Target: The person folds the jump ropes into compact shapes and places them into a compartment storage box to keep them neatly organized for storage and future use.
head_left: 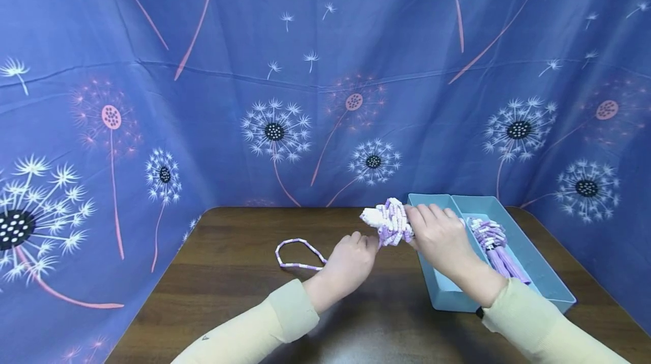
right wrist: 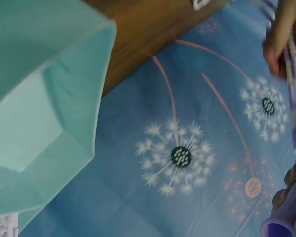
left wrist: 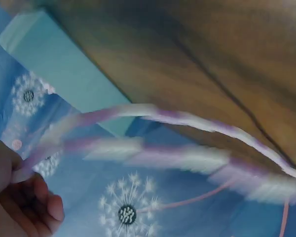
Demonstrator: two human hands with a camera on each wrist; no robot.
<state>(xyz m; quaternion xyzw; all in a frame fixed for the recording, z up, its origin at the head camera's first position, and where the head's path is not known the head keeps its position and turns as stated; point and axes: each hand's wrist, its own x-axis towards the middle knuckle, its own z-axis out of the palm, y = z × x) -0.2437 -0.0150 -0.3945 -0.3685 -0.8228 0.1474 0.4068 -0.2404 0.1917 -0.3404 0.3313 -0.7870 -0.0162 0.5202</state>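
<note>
A purple-and-white beaded rope lies partly coiled in a bundle [head_left: 387, 221] above the brown table [head_left: 244, 290]. My right hand [head_left: 438, 235] grips that bundle from the right, just left of the tray. My left hand [head_left: 351, 259] pinches the rope below the bundle, and a loose loop of rope [head_left: 297, 253] trails left from it onto the table. In the left wrist view my left fingers [left wrist: 19, 197] hold the blurred rope strands [left wrist: 177, 158]. In the right wrist view fingers [right wrist: 281, 39] hold a rope strand [right wrist: 295, 84] at the right edge.
A light blue tray [head_left: 529, 251] stands on the table's right side, holding a second purple-and-white beaded rope with purple handles [head_left: 495, 245]. Blue dandelion-print cloth [head_left: 274, 126] walls in the table at the back and both sides.
</note>
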